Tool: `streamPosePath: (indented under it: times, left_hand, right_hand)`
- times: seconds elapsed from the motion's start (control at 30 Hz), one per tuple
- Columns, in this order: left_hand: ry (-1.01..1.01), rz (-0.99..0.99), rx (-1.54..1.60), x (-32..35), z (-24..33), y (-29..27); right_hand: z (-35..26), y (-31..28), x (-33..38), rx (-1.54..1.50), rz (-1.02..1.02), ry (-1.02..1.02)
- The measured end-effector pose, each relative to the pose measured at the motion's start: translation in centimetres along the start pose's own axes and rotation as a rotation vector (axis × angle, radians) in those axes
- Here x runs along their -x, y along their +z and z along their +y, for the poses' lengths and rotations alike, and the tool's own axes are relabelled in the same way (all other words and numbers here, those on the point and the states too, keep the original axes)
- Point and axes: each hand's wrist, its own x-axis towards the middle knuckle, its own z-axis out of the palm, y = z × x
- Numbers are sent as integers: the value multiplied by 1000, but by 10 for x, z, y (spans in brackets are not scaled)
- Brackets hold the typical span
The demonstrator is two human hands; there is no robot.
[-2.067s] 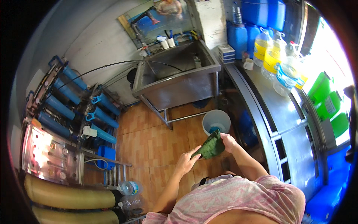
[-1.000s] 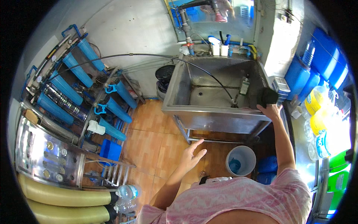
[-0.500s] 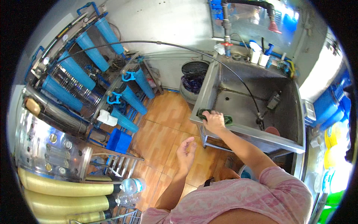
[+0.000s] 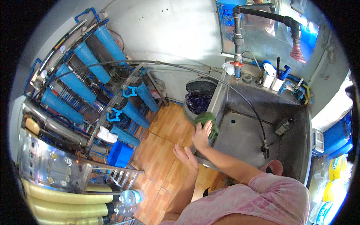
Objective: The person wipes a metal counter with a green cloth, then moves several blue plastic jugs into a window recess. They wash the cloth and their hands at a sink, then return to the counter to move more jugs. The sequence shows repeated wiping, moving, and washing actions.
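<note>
My right hand (image 4: 202, 135) is pressed against a bunched dark green cloth (image 4: 212, 119) on the left rim of a stainless steel sink (image 4: 245, 135). Part of the cloth hides beneath the fingers. My left hand (image 4: 186, 157) hovers over the floor just left of the sink's near corner, fingers stretched out and holding nothing. Inside the basin, the end of a black hose (image 4: 258, 120) with a valve fitting hangs down. A bottle (image 4: 284, 126) stands by the right wall of the basin, and a pink round object (image 4: 275, 167) shows at the near edge.
A lined bin (image 4: 198, 98) stands left of the sink. Blue filter housings (image 4: 77, 84) on a metal rack fill the left side. White holders (image 4: 267, 80) with brushes and a pipe with a red valve (image 4: 237, 64) are at the sink's back. Clear bottles (image 4: 130, 197) are at lower left.
My right hand and the green cloth have moved from the sink's near rim to its left rim, turning leftward. My left hand has risen slightly. The view has shifted.
</note>
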Motion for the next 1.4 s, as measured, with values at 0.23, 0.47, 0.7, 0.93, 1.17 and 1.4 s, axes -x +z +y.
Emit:
streamPosePath:
  times: [0.23,0.47,0.7,0.93,1.17,1.4]
  left_hand:
    - [101,-80,-521,-2,17,17]
    - [44,-124,-661,-2,12,18]
    - [64,-89,-586,1,-3,16]
    - [83,80,-222,-18,44,39]
    - [588,-402,-164,-62,118,154]
    - [548,-869,-657,-89,121,281]
  right_hand:
    - [76,-10,-218,24,133,-17]
    - [115,-23,-292,-198,183,-28]
    - [65,-39,-127,-407,303,40]
    - [42,-104,41,-731,-393,-192]
    - [133,-180,16,-412,-1189,-232]
    - [233,-265,-37,-856,-883,408]
